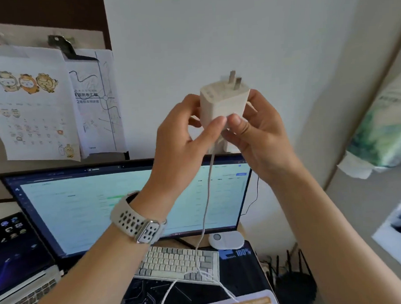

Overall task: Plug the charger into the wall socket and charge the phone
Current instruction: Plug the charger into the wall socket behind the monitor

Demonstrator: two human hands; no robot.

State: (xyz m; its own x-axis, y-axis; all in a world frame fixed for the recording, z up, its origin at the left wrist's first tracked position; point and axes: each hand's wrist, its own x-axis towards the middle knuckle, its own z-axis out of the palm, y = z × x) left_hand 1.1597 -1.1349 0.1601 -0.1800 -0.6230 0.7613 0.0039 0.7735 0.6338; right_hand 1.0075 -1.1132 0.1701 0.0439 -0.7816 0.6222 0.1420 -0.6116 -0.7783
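Observation:
A white charger block (222,100) with two metal prongs pointing up is held in front of the white wall, above the monitor. My left hand (183,138) grips its left side and lower edge, and a pale watch sits on that wrist. My right hand (256,131) holds its right side, thumb at the base. A thin white cable (205,209) hangs from under the charger down across the keyboard to the desk mat. No wall socket and no phone show in this view.
A wide monitor (87,202) stands behind my arms, a laptop (18,258) at the left, a pale keyboard (176,261) on a dark mat below. Papers (32,101) hang on the left wall. A dark router (292,283) sits low right, a tissue pack (384,130) on the right.

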